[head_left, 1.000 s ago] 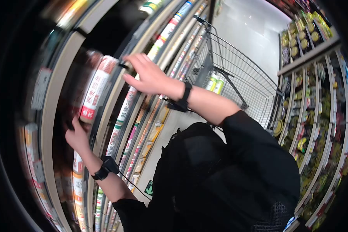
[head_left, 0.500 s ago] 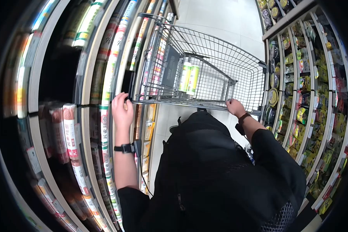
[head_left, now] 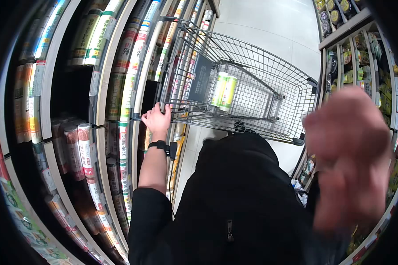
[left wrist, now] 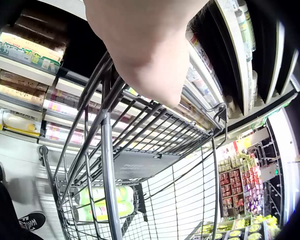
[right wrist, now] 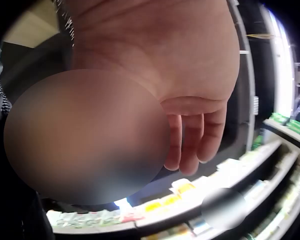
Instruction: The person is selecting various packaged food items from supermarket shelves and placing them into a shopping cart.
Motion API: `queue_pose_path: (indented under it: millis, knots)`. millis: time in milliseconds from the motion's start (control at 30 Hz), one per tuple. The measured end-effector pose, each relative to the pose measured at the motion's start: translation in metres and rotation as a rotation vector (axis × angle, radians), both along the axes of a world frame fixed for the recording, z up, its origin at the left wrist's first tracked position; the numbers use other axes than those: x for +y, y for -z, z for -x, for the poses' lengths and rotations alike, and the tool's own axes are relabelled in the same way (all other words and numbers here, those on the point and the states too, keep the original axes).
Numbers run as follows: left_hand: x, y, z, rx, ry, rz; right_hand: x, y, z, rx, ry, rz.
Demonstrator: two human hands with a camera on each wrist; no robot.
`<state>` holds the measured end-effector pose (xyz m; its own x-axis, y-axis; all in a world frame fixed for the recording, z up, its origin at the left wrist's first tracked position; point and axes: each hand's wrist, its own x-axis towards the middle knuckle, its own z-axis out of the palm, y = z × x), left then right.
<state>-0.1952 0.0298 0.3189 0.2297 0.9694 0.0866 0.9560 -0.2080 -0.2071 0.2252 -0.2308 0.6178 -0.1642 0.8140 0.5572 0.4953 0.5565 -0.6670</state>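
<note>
My left hand (head_left: 157, 120) grips the near left corner of the grey wire shopping cart (head_left: 252, 118), beside the shelf edge. From the left wrist view, the back of that hand covers part of the cart's bar and hides the fingertips. Two green-and-white cylindrical packs (head_left: 224, 91) lie side by side in the cart's basket. My right hand (head_left: 351, 154) is raised close to the head camera and looks large and blurred. Its fingers (right wrist: 190, 142) hang loosely in the right wrist view, and nothing shows in them.
Shelves (head_left: 101, 84) of cylindrical paper-wrapped packs run along the left, close to the cart. Red-and-white packs (head_left: 85, 152) stand on one of them. Shelves of bagged and tubbed goods (head_left: 360, 73) line the right side. Pale floor tiles (head_left: 269, 26) lie ahead.
My left hand has left the red-and-white pack on the shelf for the cart's corner. My right hand went from the shelf edge to the cart's rim, then rose toward the head.
</note>
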Motion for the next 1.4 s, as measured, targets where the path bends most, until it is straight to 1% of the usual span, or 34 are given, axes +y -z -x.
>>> queue_pose_path:
  millis: [33,67,100,133,167,267,300,367,400,433,467,500,533,567,600,700,733,767,833,867,900,967,1000,1067,1100,1133,1167,1200,1233,1267,1300,1333,1367,1400]
  knots:
    - [-0.001,-0.003,-0.004,-0.046,0.011,-0.045,-0.003,-0.029,-0.003,-0.147,-0.156,-0.013]
    - [-0.001,-0.009,-0.008,-0.043,-0.01,-0.011,-0.015,-0.051,0.002,-0.405,0.006,0.123]
    - [-0.002,-0.014,-0.012,-0.041,-0.032,0.023,-0.016,-0.054,0.012,-0.399,-0.003,0.104]
    - [-0.004,-0.012,-0.014,-0.017,-0.017,-0.009,-0.016,-0.056,0.02,-0.346,0.066,0.098]
    - [-0.002,0.001,-0.011,-0.004,0.016,-0.069,-0.014,-0.057,0.028,-0.291,0.134,0.093]
    - [-0.004,0.013,-0.018,-0.023,0.027,-0.064,-0.007,-0.057,0.053,-0.132,0.34,0.1]
    - [-0.004,0.015,-0.023,-0.085,0.058,-0.1,-0.003,-0.055,0.062,-0.08,0.409,0.107]
    - [-0.004,0.008,-0.028,-0.031,0.068,-0.104,0.005,-0.052,0.082,0.011,0.567,0.141]
    - [-0.004,0.019,-0.038,-0.124,0.084,-0.117,0.029,-0.038,0.085,-0.06,0.513,0.027]
    - [0.001,0.026,-0.031,-0.102,0.052,-0.116,0.05,-0.007,0.064,-0.256,0.118,-0.208]
    - [0.002,0.027,-0.031,-0.107,0.081,-0.157,0.061,0.023,0.062,-0.405,0.116,-0.221]
    - [0.002,0.024,-0.032,-0.111,0.109,-0.198,0.073,0.043,0.063,-0.492,0.089,-0.126]
    - [0.002,0.015,-0.037,-0.084,0.075,-0.16,0.085,0.065,0.053,-0.373,-0.047,0.094]
    - [0.004,0.02,-0.034,-0.099,0.077,-0.166,0.094,0.112,0.05,-0.281,-0.064,0.164]
    - [0.004,0.02,-0.036,-0.109,0.076,-0.164,0.098,0.161,0.048,-0.325,-0.004,0.271]
    - [0.003,0.019,-0.041,-0.096,0.064,-0.167,0.085,0.308,0.026,-0.463,0.135,0.763]
    - [0.004,0.019,-0.043,-0.074,0.08,-0.169,0.072,0.341,0.018,-0.489,0.15,0.99]
    - [0.007,0.019,-0.046,-0.076,0.074,-0.171,0.058,0.376,0.012,-0.429,0.175,1.14]
    - [0.01,0.023,-0.048,-0.092,0.06,-0.148,0.036,0.435,-0.002,-0.276,0.127,1.317]
    - [0.01,0.028,-0.045,-0.103,0.099,-0.202,0.019,0.453,0.0,-0.245,0.16,1.408]
    - [0.01,0.029,-0.046,-0.107,0.089,-0.197,0.005,0.47,-0.002,-0.208,0.097,1.461]
    - [0.013,0.027,-0.05,-0.117,0.106,-0.175,-0.019,0.515,-0.006,-0.218,0.018,1.465]
    - [0.014,0.027,-0.052,-0.12,0.096,-0.167,-0.014,0.509,-0.009,-0.228,0.013,1.473]
    - [0.016,0.022,-0.056,-0.061,0.025,-0.038,0.004,0.482,-0.008,0.059,0.031,1.796]
    - [0.018,0.017,-0.058,-0.029,-0.008,0.027,0.012,0.473,-0.007,0.157,0.091,1.854]
    - [0.023,0.012,-0.061,-0.015,-0.053,0.126,0.017,0.495,-0.012,0.126,0.073,1.837]
    - [0.026,0.007,-0.062,-0.016,-0.057,0.133,0.026,0.518,-0.019,0.094,0.055,1.82]
    - [0.03,0.007,-0.065,-0.036,-0.041,0.176,0.038,0.516,-0.022,-0.032,0.06,1.774]
    - [0.035,0.01,-0.067,-0.057,-0.026,0.218,0.051,0.532,-0.025,-0.102,0.049,1.633]
    - [0.034,0.014,-0.068,-0.077,0.028,0.172,0.057,0.545,-0.029,-0.045,0.138,1.668]
    - [0.036,0.013,-0.066,-0.08,0.042,0.156,0.072,0.567,-0.029,-0.182,0.174,1.64]
    - [0.036,0.014,-0.066,-0.098,0.077,0.075,0.081,0.589,-0.026,-0.116,0.245,1.486]
    - [0.037,0.015,-0.066,-0.118,0.112,-0.007,0.089,0.624,-0.024,-0.093,0.317,1.398]
    - [0.039,0.014,-0.065,-0.114,0.117,0.006,0.11,0.609,-0.015,0.054,0.318,1.521]
